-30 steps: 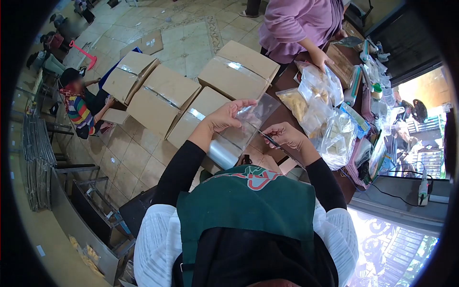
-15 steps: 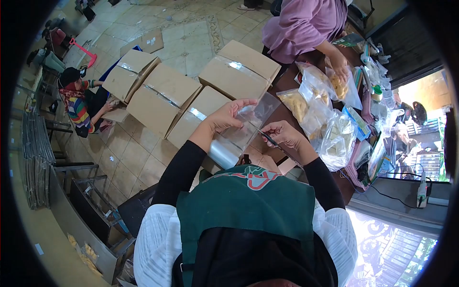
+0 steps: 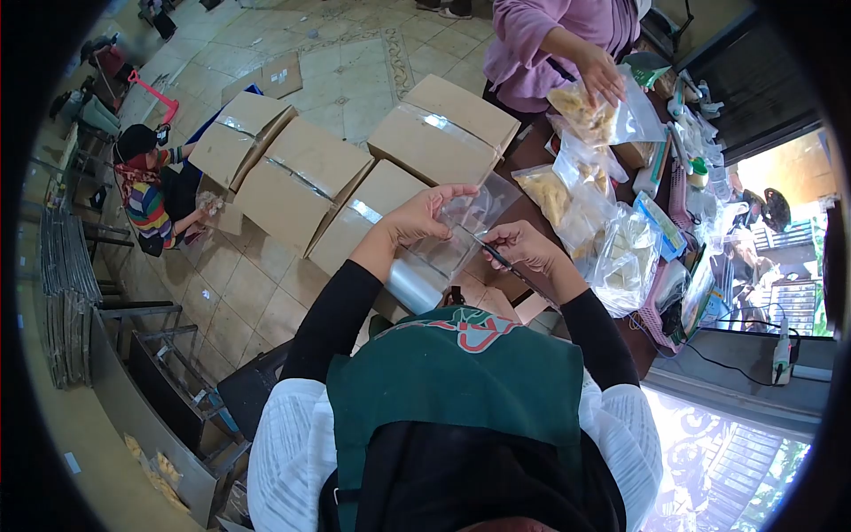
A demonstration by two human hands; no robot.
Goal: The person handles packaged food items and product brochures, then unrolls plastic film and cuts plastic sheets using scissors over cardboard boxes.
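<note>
Counting the clock from the spot where my two hands meet, with twelve straight ahead, my left hand (image 3: 415,220) sits at nine, its fingers pinched narrow on clear plastic film (image 3: 483,206), thumb against it and index finger stretched out along the top. The film lies right between my hands, its upper part rising toward one o'clock. My right hand (image 3: 529,251) is at three, fingers curled closed around the dark handles of scissors (image 3: 499,258), whose blades point to ten and meet the film; I cannot tell how far apart they stand. At seven, just below my left wrist, there is a shiny roll of plastic (image 3: 415,282), close to my green apron (image 3: 452,381). A carton (image 3: 378,184) stands just beyond my left wrist at ten, with a taped box (image 3: 443,124) near twelve. At two, on the brown counter (image 3: 640,335), a bag of yellow pieces (image 3: 543,191) rests near my right hand, and a bag with pale contents (image 3: 628,257) lies at three, a pink basket (image 3: 654,312) just past it at four. At one o'clock, a co-worker in a mauve top (image 3: 536,35) has a hand (image 3: 603,78) on another filled bag (image 3: 585,117). Well apart at nine, a person in a striped top (image 3: 146,208) sits low beside the cartons.
</note>
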